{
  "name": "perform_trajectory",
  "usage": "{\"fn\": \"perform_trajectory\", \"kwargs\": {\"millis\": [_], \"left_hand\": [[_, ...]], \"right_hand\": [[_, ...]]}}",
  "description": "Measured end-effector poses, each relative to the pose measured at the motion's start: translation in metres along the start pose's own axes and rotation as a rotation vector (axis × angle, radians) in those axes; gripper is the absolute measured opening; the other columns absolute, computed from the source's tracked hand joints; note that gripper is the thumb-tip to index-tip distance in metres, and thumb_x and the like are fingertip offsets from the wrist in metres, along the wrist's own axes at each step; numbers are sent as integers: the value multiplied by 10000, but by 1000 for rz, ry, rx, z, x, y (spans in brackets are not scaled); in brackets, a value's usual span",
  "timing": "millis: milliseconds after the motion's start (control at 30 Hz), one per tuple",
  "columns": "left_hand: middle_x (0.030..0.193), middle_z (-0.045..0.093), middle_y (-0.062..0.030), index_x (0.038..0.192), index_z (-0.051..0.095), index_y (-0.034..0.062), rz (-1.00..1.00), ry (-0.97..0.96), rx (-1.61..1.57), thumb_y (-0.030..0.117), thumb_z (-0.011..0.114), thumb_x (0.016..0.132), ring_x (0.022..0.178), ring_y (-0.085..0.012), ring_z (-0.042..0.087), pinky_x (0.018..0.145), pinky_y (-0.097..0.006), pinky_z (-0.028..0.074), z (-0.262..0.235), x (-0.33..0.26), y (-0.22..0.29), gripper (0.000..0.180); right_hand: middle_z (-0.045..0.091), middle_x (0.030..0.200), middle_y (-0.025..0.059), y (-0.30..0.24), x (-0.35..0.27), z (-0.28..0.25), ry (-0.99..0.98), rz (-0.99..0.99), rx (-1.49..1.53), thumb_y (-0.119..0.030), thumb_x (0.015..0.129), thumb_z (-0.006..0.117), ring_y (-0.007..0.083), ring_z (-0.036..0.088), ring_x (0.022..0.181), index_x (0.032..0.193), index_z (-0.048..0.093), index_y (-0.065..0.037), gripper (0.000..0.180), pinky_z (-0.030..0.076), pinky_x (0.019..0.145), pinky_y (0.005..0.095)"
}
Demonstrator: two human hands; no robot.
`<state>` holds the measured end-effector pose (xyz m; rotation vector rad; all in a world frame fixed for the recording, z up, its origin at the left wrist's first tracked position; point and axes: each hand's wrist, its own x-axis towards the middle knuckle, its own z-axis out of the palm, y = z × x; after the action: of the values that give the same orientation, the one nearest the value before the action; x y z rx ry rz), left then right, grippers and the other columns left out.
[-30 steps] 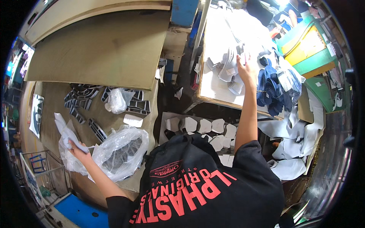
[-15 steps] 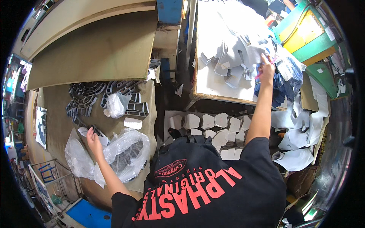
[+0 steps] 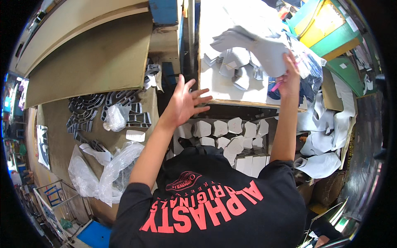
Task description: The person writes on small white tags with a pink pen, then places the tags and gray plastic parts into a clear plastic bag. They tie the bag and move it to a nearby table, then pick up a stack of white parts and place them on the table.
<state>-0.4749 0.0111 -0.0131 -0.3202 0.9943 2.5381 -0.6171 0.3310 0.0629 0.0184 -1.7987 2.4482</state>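
Observation:
My right hand (image 3: 290, 72) grips the right end of a stack of pale grey cut sheet pieces (image 3: 266, 49), fanned out at its left end above the white table (image 3: 206, 87). A slim pink object (image 3: 277, 86) sticks out by its lower fingers; I cannot make out its kind. My left hand (image 3: 187, 102) is open, fingers spread, in the air near the white table's left edge. More curved pale pieces (image 3: 241, 78) lie under the held stack. Dark blue cloth (image 3: 307, 84) lies beside my right hand.
On the left bench (image 3: 53, 118) lie dark metal lattice shapes (image 3: 84, 111), a knotted plastic bag (image 3: 115, 118) and loose clear plastic (image 3: 87, 173). Stacked white pieces (image 3: 235, 126) sit below the white table. A green and yellow box-like object (image 3: 326, 25) stands far right.
My left hand has left the plastic on the left bench and swung right and away toward the white table. The pale stack in my right hand is lifted and fanned out. The view has shifted slightly.

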Motion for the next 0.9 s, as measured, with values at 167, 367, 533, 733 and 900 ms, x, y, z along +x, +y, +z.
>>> {"fn": "perform_trajectory", "kwargs": {"millis": [167,367,533,733,900], "left_hand": [[1493,424,-216,1547,240,100,266,-52,-207,587,515,996,1335,-406,476,1105,-653,369,29,65,4,785],[1374,529,-150,1484,315,54,218,310,4,154,748,923,1309,-322,506,1067,-565,444,-25,113,-82,715],[1437,433,-302,1526,200,-76,392,618,823,117,754,857,1359,-418,414,1156,-491,338,-38,129,-101,890],[1446,409,-364,1479,314,-133,965,231,1280,67,592,883,1366,-496,380,1174,-509,304,3,147,-65,688],[1445,454,-388,1466,261,-214,132,378,844,594,732,810,1377,-429,470,1149,-425,384,9,250,-48,1143]], "right_hand": [[678,1095,32,41,-36,-3,-319,62,-97,-185,950,678,36,608,716,1334,614,-93,400,429,515,170],[651,1050,42,121,-52,-50,-538,208,-889,-209,1021,536,57,444,578,1408,601,-218,392,369,501,215],[680,974,131,146,2,-87,-89,78,-951,-241,1023,534,185,609,809,1197,694,-75,288,495,757,330],[674,1147,167,142,107,-102,-10,-49,-1222,-439,869,735,246,660,978,1222,632,-33,549,528,819,366],[391,617,-24,119,133,-90,-135,611,-1030,-620,813,752,95,349,492,1399,547,-88,818,290,433,275]]}}
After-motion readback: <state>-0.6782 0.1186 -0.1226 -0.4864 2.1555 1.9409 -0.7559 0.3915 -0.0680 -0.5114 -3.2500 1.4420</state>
